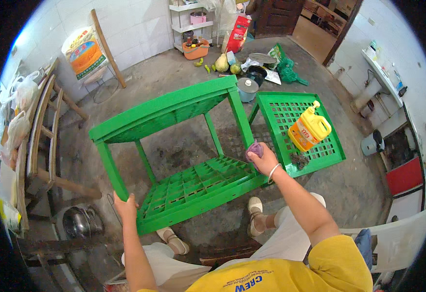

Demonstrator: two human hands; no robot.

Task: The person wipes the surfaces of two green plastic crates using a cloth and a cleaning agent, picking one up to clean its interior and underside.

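Note:
A green plastic rack [193, 182] with a lattice shelf is tipped toward me, its solid top panel [169, 109] facing away. My left hand [126, 207] grips its left post near the lower corner. In my right hand [267, 160] is a purple scrubbing pad [255, 150], pressed against the right post. Right of it stands a second green piece with a perforated top [277, 114]. A yellow detergent jug [309, 129] with a pump rests on that top, leaning in view, and a dark steel-wool-like clump [299, 160] lies below the jug.
Pots [247, 89], squashes [221, 63] and an orange basket [195, 50] sit on the floor behind the rack. A wooden frame [52, 126] lines the left side, near a dark metal pot [82, 222]. A grey bucket [371, 143] stands at right, below a wall shelf [381, 73].

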